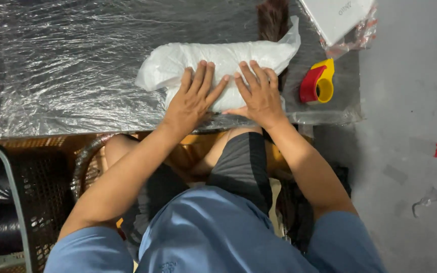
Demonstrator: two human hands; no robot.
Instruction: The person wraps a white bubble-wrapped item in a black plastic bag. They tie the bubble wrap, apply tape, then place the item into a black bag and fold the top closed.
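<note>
Bottom of frame: person seated, blue shirt (213, 232), dark shorts. Black mesh basket (41, 197) at lower left. Mid-frame: left hand (193, 98) & right hand (259, 93) both flat, fingers spread, palms pressing down on white plastic-wrapped bundle (218, 60), gripping nothing. Bundle lies center-top on table w/ clear wrap (51, 60). Red/yellow tape dispenser (318, 82) just right of bundle. White box (337, 17) at upper right.
</note>
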